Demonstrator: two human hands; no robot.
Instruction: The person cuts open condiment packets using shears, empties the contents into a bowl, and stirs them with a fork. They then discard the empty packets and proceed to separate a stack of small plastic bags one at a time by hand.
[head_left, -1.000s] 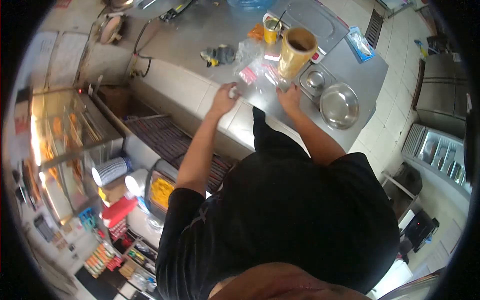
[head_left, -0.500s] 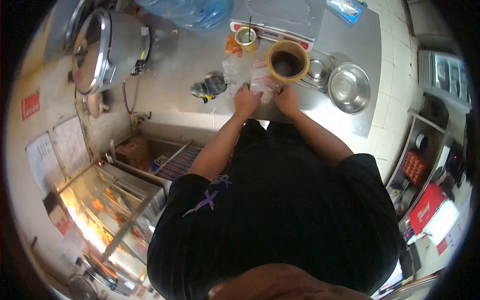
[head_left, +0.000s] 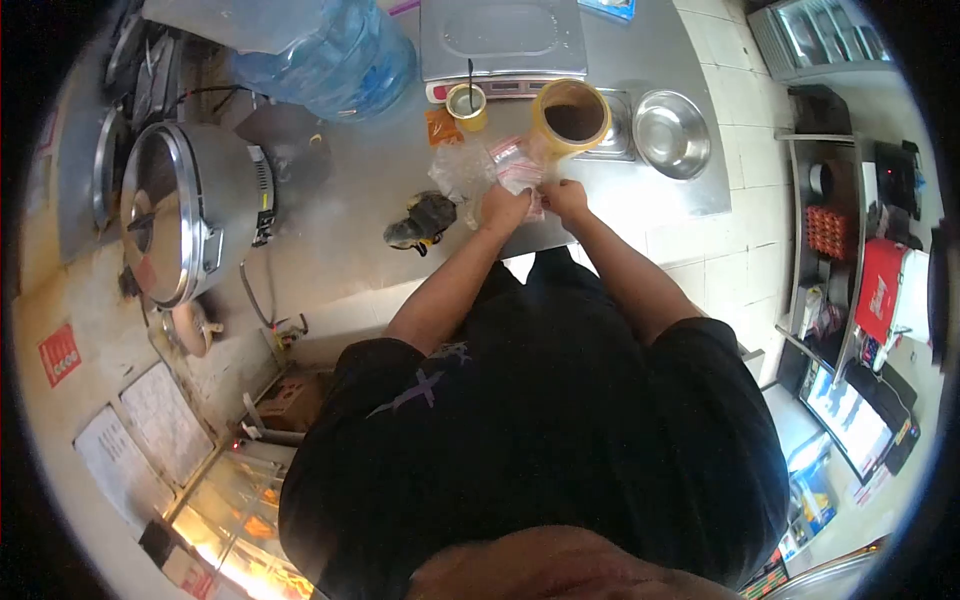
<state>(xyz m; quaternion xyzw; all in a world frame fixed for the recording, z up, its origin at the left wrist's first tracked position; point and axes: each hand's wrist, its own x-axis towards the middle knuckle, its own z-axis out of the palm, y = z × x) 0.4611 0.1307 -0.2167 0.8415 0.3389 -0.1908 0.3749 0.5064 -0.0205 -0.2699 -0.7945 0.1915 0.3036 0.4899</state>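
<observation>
Both my hands are at the front edge of the steel counter, gripping a clear plastic zip bag with red stripes. My left hand is closed on the bag's left side, and my right hand pinches it at the right. More crumpled clear plastic lies just left of the bag. Beyond my right hand stands a yellow-rimmed tub with dark contents. A dark grey and yellow bundle, perhaps gloves, lies left of my left hand. What the bag holds is hard to make out.
A small yellow cup with a dark stick and an orange packet stand before a scale. A steel bowl is at the right. A large blue water jug and a round steel cooker stand left.
My view has shifted, bringing more of the cooker and jug in. The striped bag is now spread more upright between my hands, both still holding it.
</observation>
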